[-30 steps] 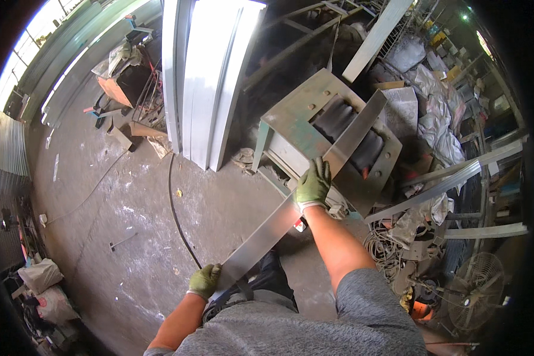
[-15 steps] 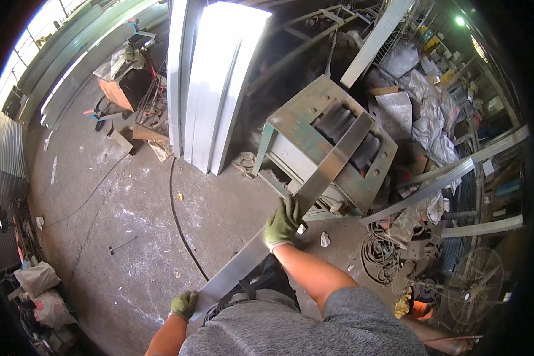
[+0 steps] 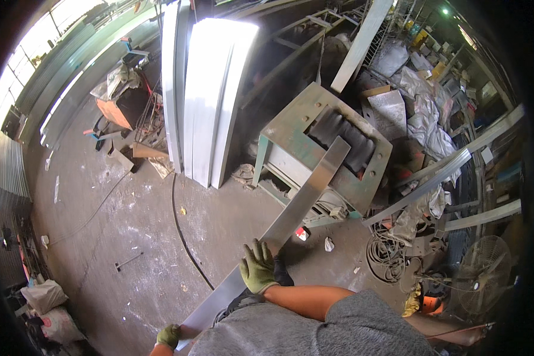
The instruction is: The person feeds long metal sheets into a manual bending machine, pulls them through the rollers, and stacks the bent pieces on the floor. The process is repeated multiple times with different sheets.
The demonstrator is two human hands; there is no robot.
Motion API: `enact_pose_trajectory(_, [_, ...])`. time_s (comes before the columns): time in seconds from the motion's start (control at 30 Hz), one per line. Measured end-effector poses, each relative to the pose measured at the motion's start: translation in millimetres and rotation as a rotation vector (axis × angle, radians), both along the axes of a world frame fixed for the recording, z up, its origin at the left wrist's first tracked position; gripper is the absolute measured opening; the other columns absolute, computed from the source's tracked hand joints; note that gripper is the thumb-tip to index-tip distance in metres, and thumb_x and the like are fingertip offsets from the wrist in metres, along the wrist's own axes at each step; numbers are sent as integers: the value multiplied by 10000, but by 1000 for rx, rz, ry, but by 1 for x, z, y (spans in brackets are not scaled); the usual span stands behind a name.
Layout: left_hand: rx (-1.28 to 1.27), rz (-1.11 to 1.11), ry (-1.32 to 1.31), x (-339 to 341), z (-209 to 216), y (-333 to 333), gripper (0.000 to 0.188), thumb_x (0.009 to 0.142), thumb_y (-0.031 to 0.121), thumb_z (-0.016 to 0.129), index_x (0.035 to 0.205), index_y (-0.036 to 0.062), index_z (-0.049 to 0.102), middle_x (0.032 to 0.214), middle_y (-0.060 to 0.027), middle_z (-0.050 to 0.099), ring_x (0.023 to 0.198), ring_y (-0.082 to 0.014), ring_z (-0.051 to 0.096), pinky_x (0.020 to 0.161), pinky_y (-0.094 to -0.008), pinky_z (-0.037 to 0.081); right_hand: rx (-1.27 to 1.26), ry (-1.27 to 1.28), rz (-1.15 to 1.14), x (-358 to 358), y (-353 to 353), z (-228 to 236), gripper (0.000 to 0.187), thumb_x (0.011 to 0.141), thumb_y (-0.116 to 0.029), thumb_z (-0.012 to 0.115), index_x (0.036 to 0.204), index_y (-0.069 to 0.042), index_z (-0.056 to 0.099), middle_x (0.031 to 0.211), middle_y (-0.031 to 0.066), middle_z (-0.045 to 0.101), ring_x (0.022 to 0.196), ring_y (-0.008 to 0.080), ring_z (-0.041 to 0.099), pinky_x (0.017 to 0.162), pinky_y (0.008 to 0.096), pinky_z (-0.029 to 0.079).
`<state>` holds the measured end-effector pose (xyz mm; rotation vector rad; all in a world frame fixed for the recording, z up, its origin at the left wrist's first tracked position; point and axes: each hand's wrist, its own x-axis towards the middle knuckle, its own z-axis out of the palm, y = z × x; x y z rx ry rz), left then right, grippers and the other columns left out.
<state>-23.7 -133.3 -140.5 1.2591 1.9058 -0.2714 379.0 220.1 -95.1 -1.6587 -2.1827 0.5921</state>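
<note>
Crossing the near edge of the machine (image 3: pixel 289 127), the metal strip (image 3: pixel 295 204) is now drawn back from past its far edge to the rollers (image 3: pixel 328 126), grasped by the left hand (image 3: pixel 169 336), touched by the finger-spread right hand (image 3: pixel 257 270).

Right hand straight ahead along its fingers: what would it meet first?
Beyond the metal strip under it, the right hand would probably meet the tall pale metal panels first; depth is unclear.

Metal strip (image 3: pixel 301 203), left hand (image 3: pixel 169 336) and right hand (image 3: pixel 257 271) now farther down-left, less strip over the machine (image 3: pixel 286 126).
</note>
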Motion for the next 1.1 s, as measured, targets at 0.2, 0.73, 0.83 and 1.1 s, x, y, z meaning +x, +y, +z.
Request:
enact_pose_trajectory(0.2, [65,141,-15,51,13,85,526,1121,609,558,1194,151,805,1214,-231,825,1182,-471,773,997,-586,606,227,-191,-17,48,77,1,625,1113,-388,582,1615,-15,587,1770,280,442,1636,536,381,1337,647,320])
enact_pose_trajectory(0.73, [215,-64,-266,381,66,548,784,1061,765,622,1194,4,761,1132,-378,776,1157,-583,729,949,-620,567,319,-147,-272,229,290,-26,634,1108,-277,583,1656,30,495,1739,307,465,1623,532,413,1337,639,338])
enact_pose_trajectory(0.83, [215,-276,-312,427,82,622,701,1134,712,498,1410,121,755,1371,-312,753,1266,-540,711,1076,-580,554,313,-140,-240,253,305,-19,603,1100,-257,600,1634,18,544,1738,289,490,1609,488,460,1304,613,387])
enact_pose_trajectory(1.1, [237,-294,-272,537,80,766,723,1116,723,502,1453,130,741,1392,-307,753,1298,-502,723,1109,-545,563,273,-145,-290,314,365,-3,590,1075,-251,642,1599,14,589,1725,259,524,1616,472,452,1355,591,312])
